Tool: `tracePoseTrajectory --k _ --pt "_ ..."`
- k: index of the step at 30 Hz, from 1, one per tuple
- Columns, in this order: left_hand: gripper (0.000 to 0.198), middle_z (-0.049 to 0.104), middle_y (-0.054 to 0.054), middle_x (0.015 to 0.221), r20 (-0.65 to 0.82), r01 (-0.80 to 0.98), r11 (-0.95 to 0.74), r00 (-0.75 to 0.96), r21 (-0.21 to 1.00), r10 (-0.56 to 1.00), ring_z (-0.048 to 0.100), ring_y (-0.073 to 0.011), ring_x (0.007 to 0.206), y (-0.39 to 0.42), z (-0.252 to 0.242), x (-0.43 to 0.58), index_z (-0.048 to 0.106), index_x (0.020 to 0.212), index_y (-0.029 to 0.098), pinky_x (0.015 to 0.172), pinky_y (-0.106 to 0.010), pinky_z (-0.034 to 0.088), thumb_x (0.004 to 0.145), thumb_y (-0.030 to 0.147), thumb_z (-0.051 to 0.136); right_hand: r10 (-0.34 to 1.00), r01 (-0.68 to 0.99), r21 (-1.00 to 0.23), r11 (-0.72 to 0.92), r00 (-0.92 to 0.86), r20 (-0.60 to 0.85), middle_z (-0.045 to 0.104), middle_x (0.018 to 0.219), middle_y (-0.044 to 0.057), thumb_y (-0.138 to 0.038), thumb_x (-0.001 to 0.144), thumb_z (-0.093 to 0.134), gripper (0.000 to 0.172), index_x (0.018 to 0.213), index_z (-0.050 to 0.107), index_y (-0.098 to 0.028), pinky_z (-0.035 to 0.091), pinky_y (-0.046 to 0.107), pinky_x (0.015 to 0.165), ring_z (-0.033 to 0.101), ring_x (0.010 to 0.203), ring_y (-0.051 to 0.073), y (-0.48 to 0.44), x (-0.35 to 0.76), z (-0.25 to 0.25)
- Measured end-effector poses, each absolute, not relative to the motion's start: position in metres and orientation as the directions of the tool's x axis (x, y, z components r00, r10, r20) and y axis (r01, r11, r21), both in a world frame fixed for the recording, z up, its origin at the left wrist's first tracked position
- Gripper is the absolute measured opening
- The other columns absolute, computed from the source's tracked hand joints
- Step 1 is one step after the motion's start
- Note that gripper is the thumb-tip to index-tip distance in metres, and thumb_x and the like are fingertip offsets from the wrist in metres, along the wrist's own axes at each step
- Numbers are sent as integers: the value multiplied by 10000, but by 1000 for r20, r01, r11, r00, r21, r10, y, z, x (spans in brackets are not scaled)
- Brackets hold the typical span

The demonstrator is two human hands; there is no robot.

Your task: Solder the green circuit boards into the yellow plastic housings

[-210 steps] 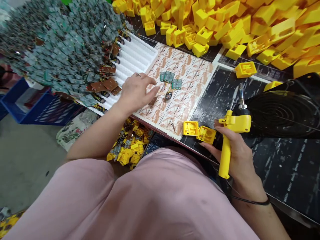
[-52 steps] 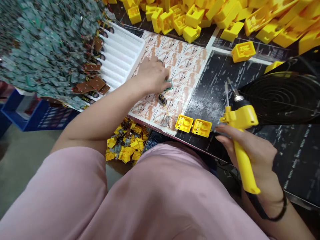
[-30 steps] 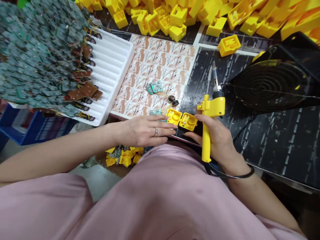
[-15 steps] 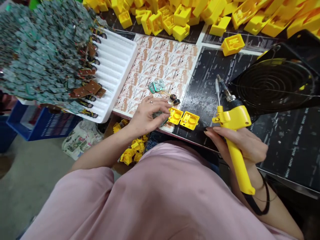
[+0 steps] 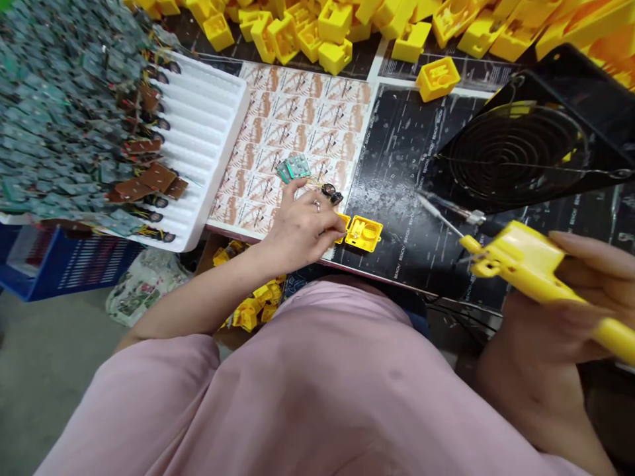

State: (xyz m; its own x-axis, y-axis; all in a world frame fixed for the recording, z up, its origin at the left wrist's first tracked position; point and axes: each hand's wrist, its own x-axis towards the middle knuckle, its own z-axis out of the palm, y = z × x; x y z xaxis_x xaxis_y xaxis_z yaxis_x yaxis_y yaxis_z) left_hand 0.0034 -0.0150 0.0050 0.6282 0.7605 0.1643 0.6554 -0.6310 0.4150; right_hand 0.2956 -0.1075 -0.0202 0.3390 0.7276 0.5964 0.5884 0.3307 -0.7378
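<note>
My left hand (image 5: 310, 221) is at the table's front edge, thumb and fingers pinched together over a yellow casing half that it mostly covers. What the fingertips hold is hidden. Beside them lies another open yellow casing half (image 5: 364, 234), its inside facing up. Just beyond the hand are small green circuit boards (image 5: 294, 168), wired to round black parts (image 5: 331, 193). My right hand (image 5: 590, 304) is closed around a yellow soldering gun (image 5: 526, 261), raised at the right. The gun's metal tip and thin feed tube point left over the black mat.
A white ridged foam tray (image 5: 218, 132) at the left bears a large heap of circuit boards (image 5: 74, 119). A black fan (image 5: 516, 152) with a wire guard stands at the right. Yellow casings (image 5: 282, 39) are piled along the back. A blue crate (image 5: 74, 264) sits below left.
My right hand has moved right with the soldering gun and tilted it towards the left. The fingers of my left hand have closed into a pinch over the left casing half. The whole view has shifted slightly.
</note>
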Motion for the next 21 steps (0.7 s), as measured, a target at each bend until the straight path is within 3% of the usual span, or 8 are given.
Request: tracePoseTrajectory --k 3,5,7,9,14,17,21 --pt "208 722 -25 842 180 662 -655 640 363 747 625 -199 914 -18 5 8 733 809 234 1124 -587 324 907 264 551 522 568 -703 428 480 705 634 710 38 -660 974 321 607 1024 763 -247 360 291 408 547 494 127 -103 294 -25" --pt "227 713 -27 798 198 659 -684 659 312 725 622 -200 891 -19 4 11 724 790 221 1107 -587 343 906 255 532 554 554 -711 434 458 695 650 688 23 -527 976 464 409 1010 765 -252 349 276 389 542 470 116 -107 292 -20" --pt "238 702 -27 743 219 645 -718 685 261 695 621 -203 874 -18 3 14 714 773 205 1090 -590 362 901 227 514 779 570 -732 372 237 581 737 875 57 -369 866 683 317 1155 720 -243 468 299 462 658 600 169 -116 291 -12" --pt "248 693 -30 709 233 625 -748 711 222 664 622 -208 861 -17 2 17 710 766 192 1076 -595 380 901 209 502 838 574 -694 434 25 545 754 903 56 -305 775 782 394 1157 701 -253 537 294 508 706 675 190 -122 290 -1" --pt "277 669 -41 661 233 580 -810 779 87 583 628 -223 850 -14 5 23 684 729 171 1035 -579 439 900 187 467 747 551 -523 651 -342 570 674 666 -39 -218 817 753 250 1027 621 -240 480 194 402 659 545 118 -115 283 21" --pt "288 669 -45 668 201 563 -826 806 29 557 626 -225 857 -13 8 25 672 720 174 1024 -558 459 905 194 452 716 565 -467 681 -380 585 637 618 -59 -156 783 776 237 884 580 -242 444 164 390 643 527 97 -108 278 28" --pt "274 672 -44 689 155 564 -826 814 19 560 621 -230 861 -12 9 28 664 720 182 1026 -560 455 895 205 454 707 596 -410 690 -432 560 636 610 -53 -210 817 766 222 787 548 -240 439 157 404 628 526 83 -106 276 31"
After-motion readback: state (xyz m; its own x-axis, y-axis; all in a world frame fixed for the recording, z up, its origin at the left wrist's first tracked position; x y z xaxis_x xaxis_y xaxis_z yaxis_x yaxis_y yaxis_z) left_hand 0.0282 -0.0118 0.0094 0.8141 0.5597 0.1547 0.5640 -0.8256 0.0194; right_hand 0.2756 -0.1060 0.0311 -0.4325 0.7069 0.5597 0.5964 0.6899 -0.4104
